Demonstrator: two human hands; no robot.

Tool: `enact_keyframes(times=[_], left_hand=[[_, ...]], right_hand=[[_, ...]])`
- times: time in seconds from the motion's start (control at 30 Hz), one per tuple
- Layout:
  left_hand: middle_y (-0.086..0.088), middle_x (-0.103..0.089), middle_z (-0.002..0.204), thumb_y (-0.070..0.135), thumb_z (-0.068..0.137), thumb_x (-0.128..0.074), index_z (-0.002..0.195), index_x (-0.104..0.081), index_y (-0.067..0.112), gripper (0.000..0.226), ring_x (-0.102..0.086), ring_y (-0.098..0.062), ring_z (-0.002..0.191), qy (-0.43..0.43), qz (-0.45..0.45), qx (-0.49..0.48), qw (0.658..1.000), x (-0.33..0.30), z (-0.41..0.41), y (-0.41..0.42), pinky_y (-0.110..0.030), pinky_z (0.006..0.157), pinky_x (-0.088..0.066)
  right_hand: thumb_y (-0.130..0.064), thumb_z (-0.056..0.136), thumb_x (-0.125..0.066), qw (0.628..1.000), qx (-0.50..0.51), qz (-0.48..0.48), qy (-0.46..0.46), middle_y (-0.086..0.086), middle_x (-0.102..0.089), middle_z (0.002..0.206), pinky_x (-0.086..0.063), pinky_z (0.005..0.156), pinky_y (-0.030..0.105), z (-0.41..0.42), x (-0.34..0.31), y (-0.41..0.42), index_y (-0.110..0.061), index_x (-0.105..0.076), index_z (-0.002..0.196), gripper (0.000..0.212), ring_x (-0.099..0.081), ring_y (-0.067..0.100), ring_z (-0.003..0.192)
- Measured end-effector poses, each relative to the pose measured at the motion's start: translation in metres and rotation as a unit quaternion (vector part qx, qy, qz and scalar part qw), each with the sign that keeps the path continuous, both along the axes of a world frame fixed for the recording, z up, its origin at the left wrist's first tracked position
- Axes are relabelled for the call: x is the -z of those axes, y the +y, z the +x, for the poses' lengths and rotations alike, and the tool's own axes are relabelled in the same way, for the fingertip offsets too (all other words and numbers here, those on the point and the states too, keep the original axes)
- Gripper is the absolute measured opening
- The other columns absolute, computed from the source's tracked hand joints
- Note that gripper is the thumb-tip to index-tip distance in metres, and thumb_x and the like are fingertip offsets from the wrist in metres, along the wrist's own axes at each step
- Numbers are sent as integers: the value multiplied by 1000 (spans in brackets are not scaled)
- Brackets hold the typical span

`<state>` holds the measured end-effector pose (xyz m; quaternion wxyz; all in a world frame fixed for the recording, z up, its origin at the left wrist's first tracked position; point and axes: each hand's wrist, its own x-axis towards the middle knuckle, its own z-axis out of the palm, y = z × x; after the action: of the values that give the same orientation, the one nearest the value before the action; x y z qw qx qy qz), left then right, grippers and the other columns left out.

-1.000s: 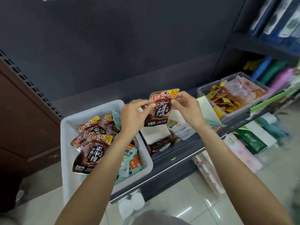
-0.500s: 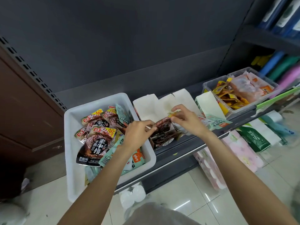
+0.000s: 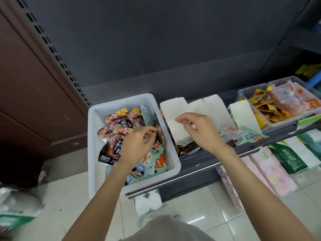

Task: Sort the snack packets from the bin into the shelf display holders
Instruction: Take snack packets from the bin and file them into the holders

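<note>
A white plastic bin [image 3: 171,164] on the dark shelf holds several brown snack packets [image 3: 118,120] and teal snack packets [image 3: 153,163]. My left hand [image 3: 139,145] is inside the bin, its curled fingers pinching the edge of a dark brown packet [image 3: 159,133] that stands against the bin's right wall. To the right of the bin stands a white cardboard display holder [image 3: 173,108] with brown packets [image 3: 188,148] in its front. My right hand [image 3: 199,129] hovers over that holder with loosely curled fingers and holds nothing.
A second cardboard holder [image 3: 243,113] with teal print stands further right, then a clear tub [image 3: 278,122] of orange and pink packets. Below the shelf are pink tissue packs [image 3: 267,173], a green pack [image 3: 288,157] and white rolls [image 3: 147,202] on the tiled floor. Brown panelling [image 3: 34,84] is at left.
The brown packet that both hands held up went down into the cardboard holder and was let go. My left hand moved left into the bin; my right hand lifted above the holder.
</note>
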<state>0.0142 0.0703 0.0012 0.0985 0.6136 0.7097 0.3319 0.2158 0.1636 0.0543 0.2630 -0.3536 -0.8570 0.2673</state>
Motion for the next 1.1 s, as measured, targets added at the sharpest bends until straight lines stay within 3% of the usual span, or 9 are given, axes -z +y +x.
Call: enact_keyframes(times=[0.2, 0.33, 0.4, 0.5, 0.6, 0.7, 0.87, 0.97, 1.1], left_hand=[[3, -70, 84, 28, 92, -56, 100, -69, 19, 18, -60, -7, 73, -56, 39, -228, 971, 7, -39, -21, -9, 64, -41], [-8, -72, 95, 61, 80, -55, 113, -59, 8, 63, -67, -21, 84, -224, -179, -225, 931, 14, -62, 23, -33, 82, -53], [-10, -71, 88, 63, 77, -56, 100, -63, 7, 61, -68, -23, 77, -226, -188, -219, 930, 19, -60, 32, -37, 76, -55], [-10, -63, 70, 28, 92, -57, 92, -63, 4, 25, -53, -17, 57, -222, -74, -255, 938, 15, -43, 26, -33, 62, -49], [-14, -66, 75, 25, 92, -59, 95, -66, 5, 22, -54, -16, 63, -309, 28, -260, 914, 4, -38, 8, -32, 67, -46], [-4, -72, 97, 25, 90, -63, 109, -67, 11, 24, -68, -11, 84, -343, 42, -167, 923, -21, -36, -7, -24, 74, -54], [-3, -73, 81, 22, 86, -68, 88, -71, 6, 17, -66, -6, 73, -209, 116, -3, 971, -65, -4, 6, -20, 63, -51], [7, -73, 87, 20, 83, -69, 94, -75, 9, 16, -64, 0, 75, -150, 166, 57, 973, -70, 31, 30, -17, 69, -51], [3, -73, 84, 26, 84, -67, 90, -75, 13, 17, -67, -11, 75, -102, 140, 85, 981, -46, 65, 52, -32, 66, -55]], right_hand=[[-29, 95, -55, 956, -27, 86, -280, 7, -69, 98, -49, 72, 31, -110, 46, -29, -9, -61, 105, 24, -67, 25, 88], [-5, 88, -58, 916, -23, 153, -371, 9, -67, 103, -52, 73, 31, -134, 60, -34, -5, -58, 110, 22, -68, 24, 89], [-6, 77, -71, 920, -8, 203, -335, 7, -69, 88, -52, 59, 27, -133, 58, -37, -7, -65, 98, 22, -69, 20, 72], [-20, 64, -83, 949, -27, 244, -199, 3, -67, 72, -44, 41, 21, -126, 56, -47, -11, -70, 80, 23, -63, 16, 52], [-36, 90, -60, 984, -37, 164, -66, -1, -69, 89, -49, 50, 22, -109, 42, -57, -15, -70, 101, 26, -63, 10, 63], [-29, 92, -60, 995, 24, 72, 57, -4, -64, 102, -50, 60, 17, -85, 18, -53, -18, -61, 121, 31, -57, 1, 64], [-29, 86, -67, 976, 99, -73, 178, -14, -57, 105, -47, 62, 11, -34, -23, -29, -32, -26, 143, 70, -62, 5, 70], [-24, 92, -62, 966, 120, -60, 223, -9, -65, 97, -55, 67, 30, 1, -29, -18, -30, -41, 124, 39, -66, 9, 70], [-24, 97, -53, 967, 157, -60, 194, -6, -67, 93, -56, 76, 34, 36, -6, 1, -17, -44, 108, 16, -68, 5, 82]])
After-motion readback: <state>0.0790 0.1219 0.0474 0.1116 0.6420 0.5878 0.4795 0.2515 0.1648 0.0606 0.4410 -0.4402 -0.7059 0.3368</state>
